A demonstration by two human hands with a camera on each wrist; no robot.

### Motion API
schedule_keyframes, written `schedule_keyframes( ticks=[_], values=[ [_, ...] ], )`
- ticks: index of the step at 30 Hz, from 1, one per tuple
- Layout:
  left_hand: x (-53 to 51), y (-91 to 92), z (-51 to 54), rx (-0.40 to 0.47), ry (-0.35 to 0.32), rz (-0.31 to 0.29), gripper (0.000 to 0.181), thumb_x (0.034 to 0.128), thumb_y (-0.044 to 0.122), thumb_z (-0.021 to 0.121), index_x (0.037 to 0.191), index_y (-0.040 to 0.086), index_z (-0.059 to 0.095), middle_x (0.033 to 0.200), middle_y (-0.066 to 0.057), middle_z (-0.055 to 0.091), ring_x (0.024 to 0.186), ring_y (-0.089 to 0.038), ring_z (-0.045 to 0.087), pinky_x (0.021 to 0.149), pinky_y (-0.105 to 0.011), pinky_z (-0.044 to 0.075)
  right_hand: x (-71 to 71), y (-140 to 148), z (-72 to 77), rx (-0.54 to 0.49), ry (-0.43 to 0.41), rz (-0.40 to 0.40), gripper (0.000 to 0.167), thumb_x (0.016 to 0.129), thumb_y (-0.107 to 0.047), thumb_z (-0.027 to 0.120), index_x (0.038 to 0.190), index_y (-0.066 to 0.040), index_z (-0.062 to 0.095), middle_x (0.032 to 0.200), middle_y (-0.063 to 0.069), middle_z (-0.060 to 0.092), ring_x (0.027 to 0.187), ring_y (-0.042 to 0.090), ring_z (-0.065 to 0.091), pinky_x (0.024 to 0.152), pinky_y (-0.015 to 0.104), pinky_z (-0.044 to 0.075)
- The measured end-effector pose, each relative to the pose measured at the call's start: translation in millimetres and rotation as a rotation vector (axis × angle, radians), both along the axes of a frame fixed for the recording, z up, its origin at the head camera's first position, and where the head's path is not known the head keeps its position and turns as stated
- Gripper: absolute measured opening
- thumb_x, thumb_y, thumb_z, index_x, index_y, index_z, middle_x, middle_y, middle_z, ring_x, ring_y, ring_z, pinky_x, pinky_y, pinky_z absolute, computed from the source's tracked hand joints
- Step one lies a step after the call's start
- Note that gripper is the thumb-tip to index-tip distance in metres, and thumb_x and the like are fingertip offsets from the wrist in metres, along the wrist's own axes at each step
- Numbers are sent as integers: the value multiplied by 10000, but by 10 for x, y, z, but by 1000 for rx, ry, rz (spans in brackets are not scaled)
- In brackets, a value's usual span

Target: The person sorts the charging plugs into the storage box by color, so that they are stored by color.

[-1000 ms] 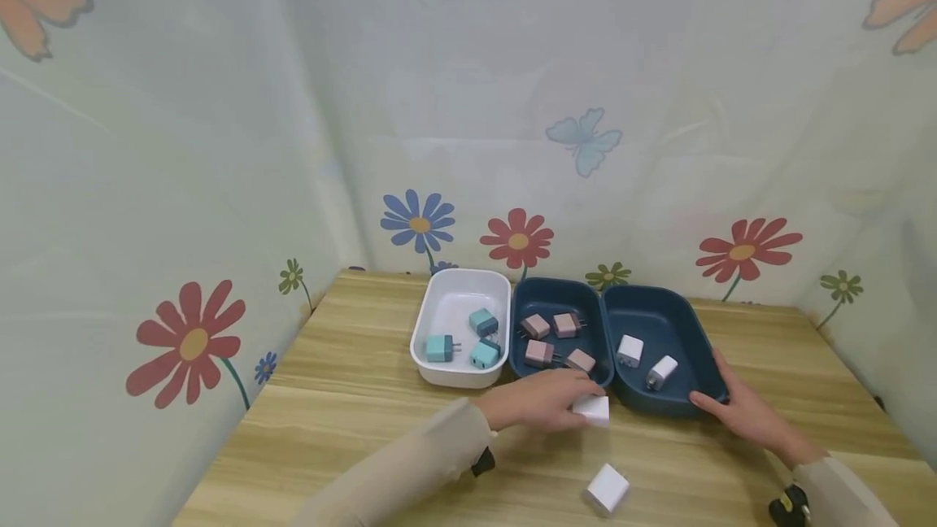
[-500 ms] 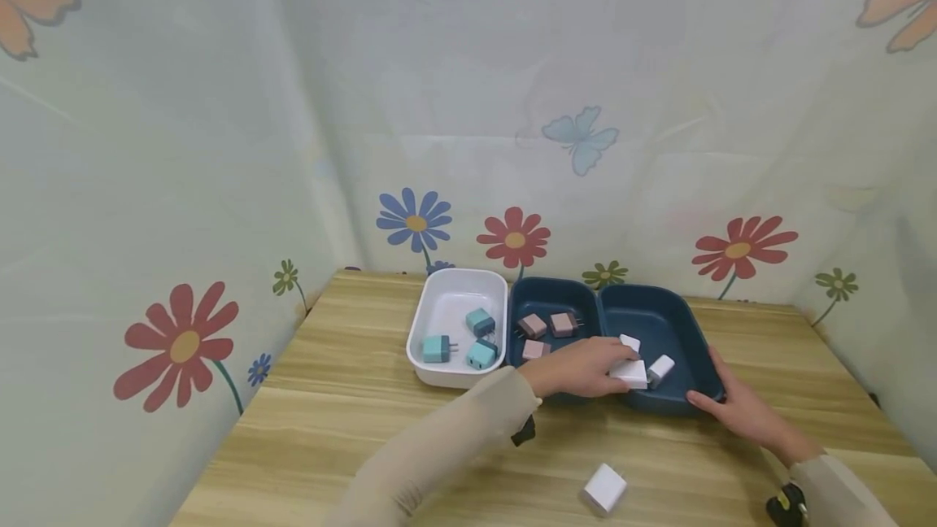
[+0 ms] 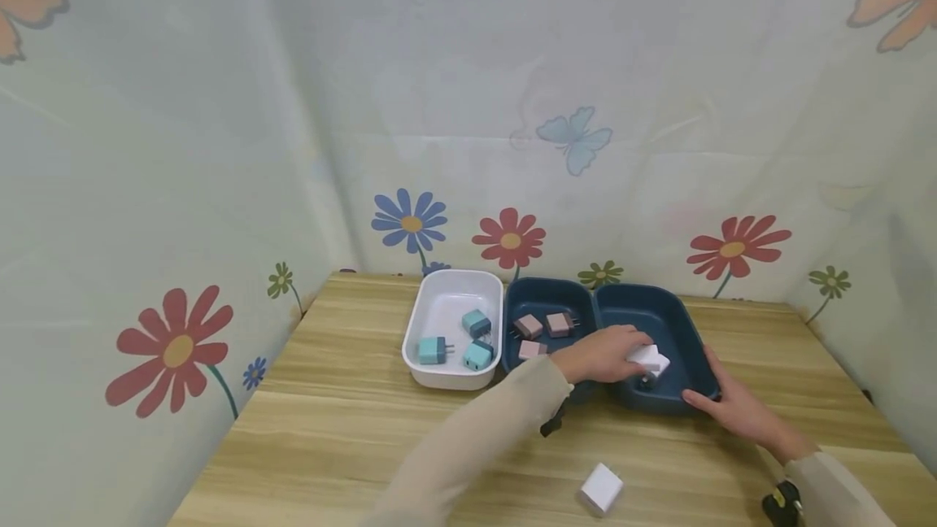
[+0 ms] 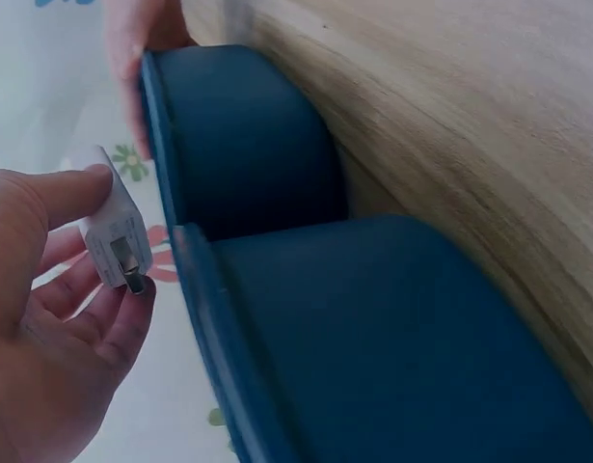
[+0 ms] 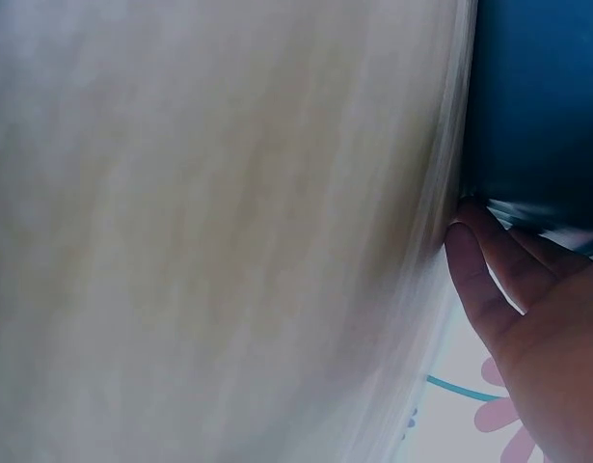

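Observation:
My left hand (image 3: 606,352) pinches a white charger plug (image 3: 644,357) between thumb and fingers, over the right dark blue bin (image 3: 677,328). In the left wrist view, the metal prongs of this charger (image 4: 118,227) show beside the bin's rim. A second white charger (image 3: 662,364) lies beneath it, partly covered; any other there is hidden by the hand. My right hand (image 3: 743,409) holds the front right corner of the same bin, thumb at the front and fingers along the side. Near the front of the table lies another white charger (image 3: 602,488).
The middle dark blue bin (image 3: 545,287) contains pink chargers (image 3: 529,326), partly hidden by my left arm. At its left, a white bin (image 3: 424,311) holds several teal chargers (image 3: 432,350). All stand on a wooden table (image 3: 351,413) before a flowered curtain (image 3: 468,104).
My left hand has carried the white charger from the tabletop in front of the bins, rightward and up over the right blue bin. The right hand stays at that bin's corner.

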State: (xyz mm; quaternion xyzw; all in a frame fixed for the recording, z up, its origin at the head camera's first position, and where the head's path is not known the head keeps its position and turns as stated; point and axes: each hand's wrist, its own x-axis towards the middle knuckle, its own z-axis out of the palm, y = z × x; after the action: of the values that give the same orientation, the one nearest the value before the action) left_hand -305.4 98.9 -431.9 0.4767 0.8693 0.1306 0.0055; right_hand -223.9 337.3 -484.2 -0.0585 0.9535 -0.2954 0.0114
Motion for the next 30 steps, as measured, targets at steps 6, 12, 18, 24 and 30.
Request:
schedule_keyframes(
  ticks=[6,12,18,24,30],
  values=[
    [-40,23,-53,-27,4,35,419,911,347,627,1299,207,554,1155,86,563,918,-4,482,785,-109,393,5,-2,4,15,-3,-9,991,905,-419,608,1467,62,-53,1404,443,152,1196,599,304,917,702,292],
    [-58,19,-46,-38,-12,68,406,907,302,643,1292,203,561,1153,77,572,928,-17,501,784,-124,408,-3,-1,12,3,-10,-5,1000,905,-427,605,1465,63,-63,1409,440,143,1200,594,304,929,696,284],
    [-122,63,-81,-34,0,65,410,908,310,640,1296,207,556,1153,82,569,911,-12,484,781,-120,403,-22,19,16,0,-7,-7,996,903,-428,607,1470,57,-52,1423,424,137,1214,585,291,942,695,268],
    [-207,109,-132,-34,13,90,411,914,293,632,1305,195,550,1170,67,571,940,-31,495,808,-134,413,-4,6,48,21,-8,-6,993,904,-420,609,1461,84,-41,1399,445,164,1198,592,313,933,687,292],
    [-266,114,-132,-18,21,107,416,911,273,637,1305,173,548,1196,37,578,977,-52,518,830,-146,420,-2,16,16,8,-4,-8,997,897,-423,617,1463,81,-31,1406,439,161,1202,591,305,933,690,288]
  ],
)
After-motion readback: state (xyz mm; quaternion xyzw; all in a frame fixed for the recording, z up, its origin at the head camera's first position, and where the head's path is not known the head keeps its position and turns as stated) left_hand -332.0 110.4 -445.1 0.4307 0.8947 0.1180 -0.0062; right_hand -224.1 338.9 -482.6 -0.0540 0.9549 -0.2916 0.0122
